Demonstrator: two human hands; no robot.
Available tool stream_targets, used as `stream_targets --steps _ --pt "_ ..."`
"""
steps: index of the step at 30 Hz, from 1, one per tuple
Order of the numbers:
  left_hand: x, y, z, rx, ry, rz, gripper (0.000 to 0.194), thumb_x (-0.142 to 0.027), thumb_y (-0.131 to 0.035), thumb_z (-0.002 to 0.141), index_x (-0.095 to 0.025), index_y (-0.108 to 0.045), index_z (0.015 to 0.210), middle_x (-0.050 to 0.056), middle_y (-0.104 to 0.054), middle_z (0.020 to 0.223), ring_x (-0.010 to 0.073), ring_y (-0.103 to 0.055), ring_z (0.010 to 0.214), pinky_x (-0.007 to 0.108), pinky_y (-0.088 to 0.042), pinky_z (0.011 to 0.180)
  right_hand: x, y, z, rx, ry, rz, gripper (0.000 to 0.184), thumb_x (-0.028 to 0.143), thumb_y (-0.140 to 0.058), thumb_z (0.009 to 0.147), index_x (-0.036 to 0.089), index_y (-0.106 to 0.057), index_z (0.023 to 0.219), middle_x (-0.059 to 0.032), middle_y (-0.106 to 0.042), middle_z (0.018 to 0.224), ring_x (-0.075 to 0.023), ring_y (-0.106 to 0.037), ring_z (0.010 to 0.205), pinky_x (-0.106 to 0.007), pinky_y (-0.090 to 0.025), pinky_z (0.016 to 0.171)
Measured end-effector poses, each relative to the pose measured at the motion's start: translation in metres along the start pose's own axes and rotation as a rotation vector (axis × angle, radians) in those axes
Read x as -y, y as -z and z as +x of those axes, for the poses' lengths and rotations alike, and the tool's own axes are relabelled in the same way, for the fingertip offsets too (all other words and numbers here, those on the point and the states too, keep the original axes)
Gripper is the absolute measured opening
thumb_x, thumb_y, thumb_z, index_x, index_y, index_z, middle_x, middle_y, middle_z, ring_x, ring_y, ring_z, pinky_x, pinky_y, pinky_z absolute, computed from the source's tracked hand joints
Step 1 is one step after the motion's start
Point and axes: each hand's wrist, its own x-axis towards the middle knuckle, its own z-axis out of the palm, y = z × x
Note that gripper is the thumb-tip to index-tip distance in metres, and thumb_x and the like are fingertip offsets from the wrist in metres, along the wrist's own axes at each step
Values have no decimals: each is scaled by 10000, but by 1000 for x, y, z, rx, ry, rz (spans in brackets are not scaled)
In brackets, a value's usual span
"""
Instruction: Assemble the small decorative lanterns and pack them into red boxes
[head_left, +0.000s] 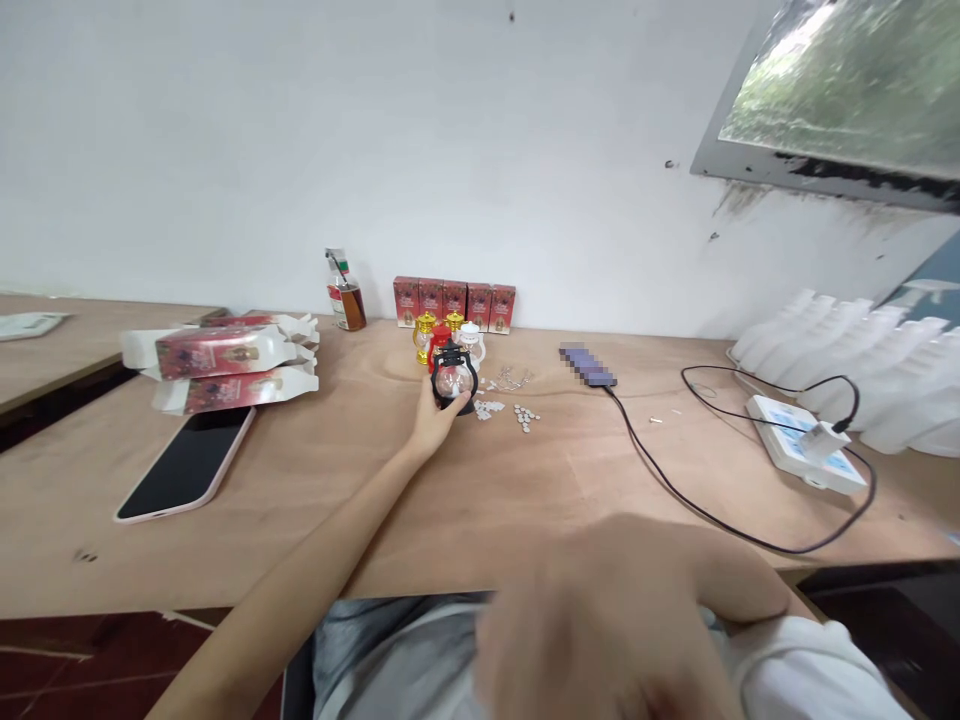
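Note:
My left hand (436, 418) is closed around the lower part of a small black lantern (454, 378) with a clear globe, held upright at the middle of the table. Just behind it stand a red lantern (438, 340), a white lantern (472, 340) and gold lanterns (424, 335). Small white round pieces (525, 415) and a few metal bits (512, 378) lie to the right of the black lantern. Close to the camera, above the lap, my right hand (607, 620) is smeared by motion, and its fingers cannot be made out.
Several red boxes (454, 300) line the wall. Flattened red cartons (232, 362) and a phone (187, 465) lie at left, near a bottle (346, 295). On the right are a blurred-out device (588, 366) with a black cable (660, 470), a power strip (799, 440) and white bottles (855, 350).

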Motion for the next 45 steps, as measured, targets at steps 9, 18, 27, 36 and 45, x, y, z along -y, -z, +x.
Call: stream_targets --steps 9,18,27,36,45 --pt "2 2 3 -46 -42 39 547 -384 -754 623 -183 -509 1069 77 -621 1074 238 -582 1075 380 -458 941 -174 49 2 -535 -1032 -618 344 255 -348 941 117 -660 982 -136 -684 980 -191 -607 918 -260 -398 765" --pt "3 5 -1 0 -33 151 584 -353 -776 600 -185 -528 1100 66 -626 1070 252 -580 1076 404 -438 967 -227 33 17 -381 -1158 -672 372 191 -355 910 39 -646 1084 -243 -639 1108 -279 -616 1014 -340 -431 836" --pt "6 6 1 -1 -17 178 569 -350 -768 607 -184 -532 1097 58 -637 1049 239 -601 1013 388 -465 912 -242 43 13 -418 -1104 -686 286 214 -493 871 53 -636 1059 -231 -636 1112 -279 -601 1031 -328 -428 849" --pt "1 5 0 17 1 151 612 -350 -762 599 -172 -519 1132 82 -625 1118 244 -580 1068 380 -435 946 -231 34 -21 -1373 -824 -266 224 349 -450 896 164 -568 855 -59 -647 821 -172 -589 763 -274 -416 699" --pt "-19 1 -4 192 151 -27 656 -346 -786 557 -161 -561 1144 72 -646 1148 251 -565 1109 362 -412 973 -193 5 -20 -1611 -385 516 367 548 -606 763 206 -487 701 75 -414 498 -75 -391 474 -215 -326 494"
